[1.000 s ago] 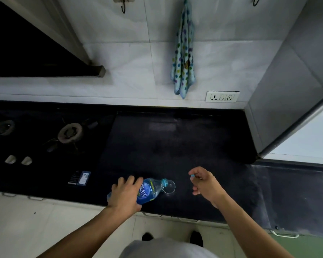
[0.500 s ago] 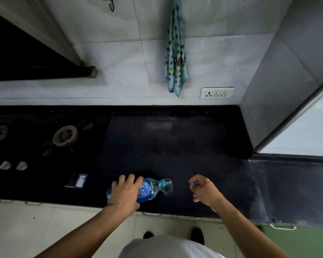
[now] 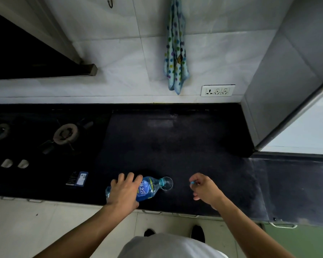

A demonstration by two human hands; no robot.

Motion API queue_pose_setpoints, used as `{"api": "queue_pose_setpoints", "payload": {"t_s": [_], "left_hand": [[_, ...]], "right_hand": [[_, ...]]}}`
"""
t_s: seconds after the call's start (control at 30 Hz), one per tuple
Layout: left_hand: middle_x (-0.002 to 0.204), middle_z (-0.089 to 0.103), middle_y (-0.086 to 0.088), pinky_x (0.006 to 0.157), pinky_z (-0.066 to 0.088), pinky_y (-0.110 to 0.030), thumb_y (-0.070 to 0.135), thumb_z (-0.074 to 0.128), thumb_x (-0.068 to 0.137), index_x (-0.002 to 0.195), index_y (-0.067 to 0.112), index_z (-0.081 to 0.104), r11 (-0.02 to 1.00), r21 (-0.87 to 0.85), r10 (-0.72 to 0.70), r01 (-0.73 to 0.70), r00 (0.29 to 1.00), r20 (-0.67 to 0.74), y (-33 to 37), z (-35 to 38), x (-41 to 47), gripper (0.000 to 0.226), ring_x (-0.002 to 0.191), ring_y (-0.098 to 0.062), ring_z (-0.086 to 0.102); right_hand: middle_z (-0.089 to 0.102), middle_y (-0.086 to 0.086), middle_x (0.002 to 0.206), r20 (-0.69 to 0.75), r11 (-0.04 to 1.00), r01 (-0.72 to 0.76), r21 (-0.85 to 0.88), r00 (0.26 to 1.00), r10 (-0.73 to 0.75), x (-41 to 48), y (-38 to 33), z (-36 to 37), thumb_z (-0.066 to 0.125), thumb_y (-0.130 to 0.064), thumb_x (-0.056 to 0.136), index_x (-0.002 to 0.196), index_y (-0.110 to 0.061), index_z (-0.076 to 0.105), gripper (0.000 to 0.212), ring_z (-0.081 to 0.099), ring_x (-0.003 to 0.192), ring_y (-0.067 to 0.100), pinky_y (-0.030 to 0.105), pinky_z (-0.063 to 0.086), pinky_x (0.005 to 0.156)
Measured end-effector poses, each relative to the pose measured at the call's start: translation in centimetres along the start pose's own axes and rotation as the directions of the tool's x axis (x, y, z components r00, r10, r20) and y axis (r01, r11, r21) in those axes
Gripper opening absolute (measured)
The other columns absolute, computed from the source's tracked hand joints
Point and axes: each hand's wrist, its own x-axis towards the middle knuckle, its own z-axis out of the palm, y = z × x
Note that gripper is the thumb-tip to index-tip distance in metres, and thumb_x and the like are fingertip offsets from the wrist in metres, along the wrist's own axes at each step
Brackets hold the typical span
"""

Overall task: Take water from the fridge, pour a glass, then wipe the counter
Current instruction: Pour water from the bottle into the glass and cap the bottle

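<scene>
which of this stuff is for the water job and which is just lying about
For the job: bottle, glass, cap, counter, probably the cloth.
Just there: stove, knobs, socket, hook.

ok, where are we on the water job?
Done: the bottle is out and uncapped; the right hand pinches its blue cap. In hand: the left hand tips the bottle's mouth over the glass, so pouring looks under way. Left: wiping the counter; the dotted cloth hangs untouched on the wall.
</scene>
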Motion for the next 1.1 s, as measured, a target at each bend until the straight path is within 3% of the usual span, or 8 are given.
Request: {"api": "queue_pose_setpoints", "payload": {"t_s": [0.47,0.83,1.1], "left_hand": [[0.135,0.043,0.000,0.098,0.040,-0.043,0.036,0.074,0.074,0.146,0.030,0.029,1.000,-0.019,-0.020,0.020,1.000,-0.004,-0.2,0.6,-0.3,0.085,0.119,-0.028,0.041],[0.133,0.043,0.003,0.099,0.043,-0.040,0.052,0.077,0.065,0.142,0.033,0.032,0.948,-0.303,-0.073,0.097,0.994,0.087,-1.0,2.3,-0.3,0.091,0.121,-0.024,0.041],[0.121,0.045,0.011,0.096,0.046,-0.029,0.047,0.086,0.058,0.137,0.033,0.039,0.780,-0.622,0.016,-0.069,0.996,-0.091,-1.3,1.5,-0.5,0.093,0.113,-0.013,0.041]], "right_hand": [[0.063,0.009,0.098,0.012,1.000,0.002,0.000,1.000,-0.002,-0.3,0.2,0.4,0.056,-0.011,0.098,0.104,-0.020,0.061,0.012,0.067,0.079,0.021,0.031,0.063,0.067],[0.064,0.007,0.098,0.028,1.000,-0.006,0.013,1.000,0.005,-1.0,-0.2,0.4,0.059,-0.013,0.096,0.106,-0.019,0.061,0.012,0.067,0.076,0.018,0.027,0.061,0.066],[0.067,0.004,0.091,-0.004,0.947,0.274,0.167,0.961,-0.277,-2.2,-5.0,1.2,0.065,-0.003,0.091,0.105,-0.015,0.065,0.019,0.066,0.072,0.017,0.038,0.060,0.074]]}}
